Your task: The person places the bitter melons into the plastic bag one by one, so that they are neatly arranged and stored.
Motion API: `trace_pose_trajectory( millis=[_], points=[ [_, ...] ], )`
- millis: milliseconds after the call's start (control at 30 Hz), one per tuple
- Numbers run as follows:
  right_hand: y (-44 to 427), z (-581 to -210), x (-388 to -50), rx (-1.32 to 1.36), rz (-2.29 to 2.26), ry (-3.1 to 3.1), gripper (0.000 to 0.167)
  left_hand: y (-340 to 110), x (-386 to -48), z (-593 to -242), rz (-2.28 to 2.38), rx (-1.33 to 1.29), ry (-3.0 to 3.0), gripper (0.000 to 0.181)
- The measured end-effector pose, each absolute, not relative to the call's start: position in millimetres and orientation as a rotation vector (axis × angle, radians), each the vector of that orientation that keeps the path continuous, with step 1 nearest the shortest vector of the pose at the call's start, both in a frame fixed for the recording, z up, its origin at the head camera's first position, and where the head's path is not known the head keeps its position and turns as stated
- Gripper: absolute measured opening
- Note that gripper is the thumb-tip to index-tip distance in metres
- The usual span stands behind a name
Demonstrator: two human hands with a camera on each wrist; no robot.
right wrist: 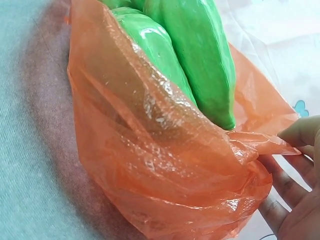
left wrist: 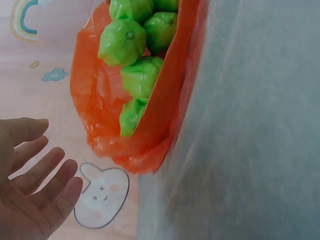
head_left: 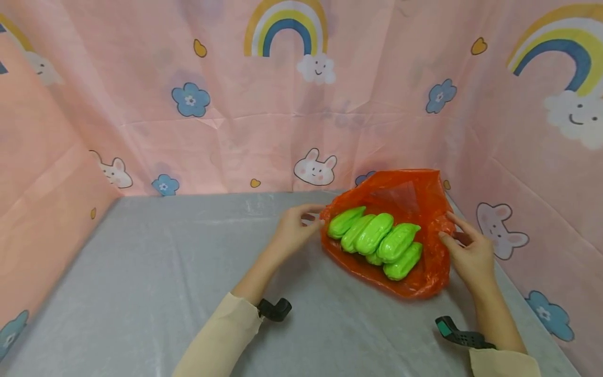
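An orange-red plastic bag (head_left: 428,204) lies with its mouth spread at the right of the table. In it are several glossy, bright green, ridged pods with pointed ends (head_left: 374,234), perhaps model fruit or vegetables. My left hand (head_left: 294,230) is at the bag's left edge in the head view; the left wrist view shows those fingers (left wrist: 52,190) loosely spread, with a gap between them and the bag. On the other side, my right hand (head_left: 473,256) pinches the bag's gathered rim between thumb and fingers, plainly seen in the right wrist view (right wrist: 300,170).
A grey sheet covers the table (head_left: 188,272). Pink printed cloth (head_left: 226,141) hangs along the back and both sides, close behind and to the right of the bag. Each wrist wears a black camera mount (head_left: 275,309).
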State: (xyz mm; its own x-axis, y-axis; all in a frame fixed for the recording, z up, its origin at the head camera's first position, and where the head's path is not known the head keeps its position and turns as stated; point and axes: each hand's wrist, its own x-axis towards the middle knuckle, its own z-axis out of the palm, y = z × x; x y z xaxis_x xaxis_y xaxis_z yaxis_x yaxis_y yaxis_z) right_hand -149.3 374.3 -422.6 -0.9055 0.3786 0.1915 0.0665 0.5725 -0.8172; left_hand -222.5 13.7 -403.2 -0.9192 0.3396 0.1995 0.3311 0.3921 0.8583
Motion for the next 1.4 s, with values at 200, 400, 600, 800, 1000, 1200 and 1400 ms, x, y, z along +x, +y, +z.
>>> trace_pose_trajectory(
  millis=[200, 400, 600, 800, 1000, 1200, 1400],
  points=[
    [379.0, -422.1, -149.4, -0.359, 1.24, -2.474, 0.052, 2.5, -220.5, -401.4, 1.57, 0.598, 2.672, 0.033],
    [382.4, -423.1, -142.4, -0.372, 1.23, -2.441, 0.051, -8.8, -218.3, -403.7, 1.541, 0.612, 2.686, 0.033],
    [382.3, -423.8, -143.6, -0.353, 1.235, -2.448, 0.052, -25.9, -214.5, -401.5, 1.537, 0.539, 2.727, 0.033],
    [383.9, -423.3, -144.6, -0.406, 1.242, -2.464, 0.053, -38.2, -211.6, -396.6, 1.528, 0.517, 2.735, 0.034],
    [390.2, -424.4, -135.5, -0.391, 1.208, -2.484, 0.053, -46.0, -201.8, -399.0, 1.533, 0.512, 2.748, 0.035],
    [393.8, -421.8, -127.7, -0.299, 1.073, -2.511, 0.052, -59.6, -193.9, -400.1, 1.519, 0.45, 2.772, 0.036],
    [399.6, -405.8, -121.7, -0.203, 0.921, -2.6, 0.053, -75.1, -196.3, -397.7, 1.44, 0.434, 2.798, 0.038]
  ],
)
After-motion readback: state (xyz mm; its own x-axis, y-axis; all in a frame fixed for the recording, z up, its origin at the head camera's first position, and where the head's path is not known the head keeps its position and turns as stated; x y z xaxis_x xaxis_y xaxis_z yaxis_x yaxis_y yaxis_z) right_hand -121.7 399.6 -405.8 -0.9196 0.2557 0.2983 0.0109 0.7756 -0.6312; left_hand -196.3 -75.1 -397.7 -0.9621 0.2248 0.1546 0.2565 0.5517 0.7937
